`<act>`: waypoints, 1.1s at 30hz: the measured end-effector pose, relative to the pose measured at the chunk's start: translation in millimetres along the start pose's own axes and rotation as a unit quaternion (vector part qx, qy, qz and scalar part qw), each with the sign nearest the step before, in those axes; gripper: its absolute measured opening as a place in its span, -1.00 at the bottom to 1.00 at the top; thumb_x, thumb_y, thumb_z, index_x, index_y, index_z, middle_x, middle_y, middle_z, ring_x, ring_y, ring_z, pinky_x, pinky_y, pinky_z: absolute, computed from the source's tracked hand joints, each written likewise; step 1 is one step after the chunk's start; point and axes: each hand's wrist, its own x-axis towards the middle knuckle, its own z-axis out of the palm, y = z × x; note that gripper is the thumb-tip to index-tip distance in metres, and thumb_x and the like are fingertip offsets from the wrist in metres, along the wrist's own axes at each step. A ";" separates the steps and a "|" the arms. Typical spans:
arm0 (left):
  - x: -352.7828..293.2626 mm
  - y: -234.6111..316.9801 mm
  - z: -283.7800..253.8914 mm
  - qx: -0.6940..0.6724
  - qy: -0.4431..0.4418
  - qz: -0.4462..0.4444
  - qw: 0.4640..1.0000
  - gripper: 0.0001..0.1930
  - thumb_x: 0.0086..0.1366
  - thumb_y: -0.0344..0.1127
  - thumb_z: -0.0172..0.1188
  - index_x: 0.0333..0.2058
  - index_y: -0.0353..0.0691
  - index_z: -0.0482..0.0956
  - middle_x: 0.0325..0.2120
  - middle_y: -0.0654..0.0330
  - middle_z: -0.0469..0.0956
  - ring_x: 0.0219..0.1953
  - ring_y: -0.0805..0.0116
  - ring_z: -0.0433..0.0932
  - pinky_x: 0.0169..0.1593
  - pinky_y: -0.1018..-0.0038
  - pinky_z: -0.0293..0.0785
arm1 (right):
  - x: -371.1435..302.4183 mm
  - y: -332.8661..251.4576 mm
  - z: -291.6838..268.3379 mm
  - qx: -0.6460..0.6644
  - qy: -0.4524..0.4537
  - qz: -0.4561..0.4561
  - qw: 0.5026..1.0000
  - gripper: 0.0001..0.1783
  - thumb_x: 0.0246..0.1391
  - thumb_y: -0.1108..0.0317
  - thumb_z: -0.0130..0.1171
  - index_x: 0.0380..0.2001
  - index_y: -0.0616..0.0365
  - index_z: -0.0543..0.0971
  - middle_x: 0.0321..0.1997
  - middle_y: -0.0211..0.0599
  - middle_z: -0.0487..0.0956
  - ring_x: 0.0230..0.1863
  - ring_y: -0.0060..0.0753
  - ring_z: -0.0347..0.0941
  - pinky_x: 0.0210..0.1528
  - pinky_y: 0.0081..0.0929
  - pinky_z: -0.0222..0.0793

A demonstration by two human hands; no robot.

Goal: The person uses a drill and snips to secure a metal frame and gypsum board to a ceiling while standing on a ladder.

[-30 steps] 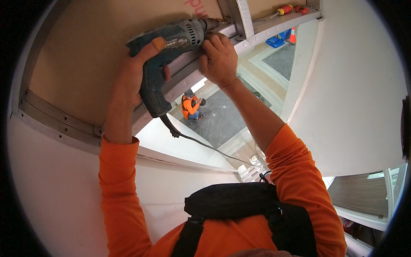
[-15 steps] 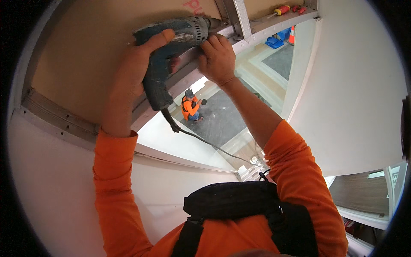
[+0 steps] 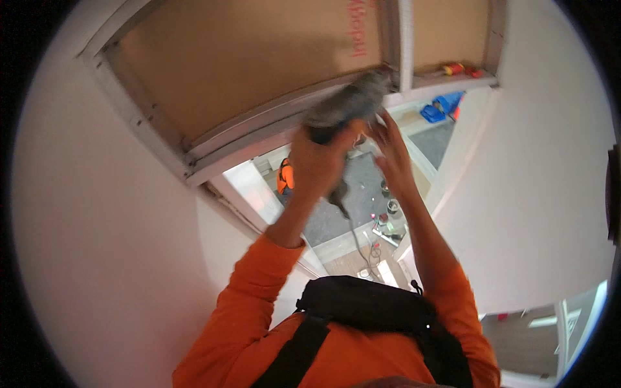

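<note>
A dark corded power drill [image 3: 346,107], smeared by motion, is gripped by my left hand [image 3: 320,158]. The drill's nose points up and right, close to the foot of an upright metal stud [image 3: 405,45]. I cannot tell whether its tip touches the metal. Just right of the drill, below its front end, my right hand [image 3: 393,155] is raised with fingers stretched upward and apart. Nothing shows in it, though the fingertips are blurred. From the drill a power cord [image 3: 356,239] hangs toward the floor.
A metal frame rail [image 3: 252,139] crosses in front of brown board [image 3: 252,58]. A red-and-yellow screwdriver [image 3: 454,68] lies on the ledge at right. Far below are a person in orange [image 3: 285,176], blue bags [image 3: 443,107] and scattered items on the floor. A white wall [image 3: 537,181] stands at right.
The view has shifted, showing more of the frame. My left hand and the drill have moved right and lower in the picture. My right hand has come away from the rail, its fingers now stretched out.
</note>
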 end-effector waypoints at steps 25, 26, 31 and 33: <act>67.4 -76.8 -86.0 0.685 0.058 0.325 0.649 -0.40 0.10 -0.27 0.14 0.13 -0.41 0.36 0.11 -0.13 0.35 0.22 -0.13 0.26 0.30 0.00 0.10 | -279.5 -13.7 -12.0 -0.110 0.147 0.578 0.795 -0.66 -0.23 0.49 0.12 -0.28 0.32 0.39 -0.68 -0.33 0.40 -0.79 -0.44 0.33 -0.76 -0.53 0.21; 64.3 -74.5 -84.0 0.703 0.060 0.302 0.642 -0.22 -0.05 -0.10 0.37 0.16 -0.30 0.37 0.07 0.00 0.37 0.18 0.00 0.29 0.30 0.10 0.13 | -294.1 -8.0 -14.7 -0.106 0.151 0.590 0.786 -0.64 -0.24 0.45 0.16 -0.28 0.31 0.40 -0.66 -0.32 0.42 -0.76 -0.44 0.34 -0.72 -0.52 0.24; 50.9 -51.2 -91.5 0.607 0.015 0.305 0.734 -0.20 -0.05 -0.13 0.43 0.18 -0.24 0.34 0.07 0.03 0.37 0.18 0.02 0.30 0.28 0.10 0.16 | -306.7 -2.2 -23.0 -0.151 0.085 0.566 0.806 -0.65 -0.25 0.39 0.26 -0.32 0.24 0.45 -0.60 -0.36 0.46 -0.64 -0.48 0.40 -0.55 -0.51 0.33; 28.4 -54.2 -83.4 0.526 0.034 0.323 0.786 -0.32 -0.01 -0.13 0.43 0.08 -0.20 0.40 0.00 0.04 0.42 0.11 0.02 0.36 0.19 0.09 0.24 | -307.2 -7.5 -24.0 -0.138 0.078 0.555 0.816 -0.69 -0.24 0.41 0.26 -0.34 0.21 0.46 -0.57 -0.38 0.47 -0.60 -0.51 0.41 -0.52 -0.51 0.34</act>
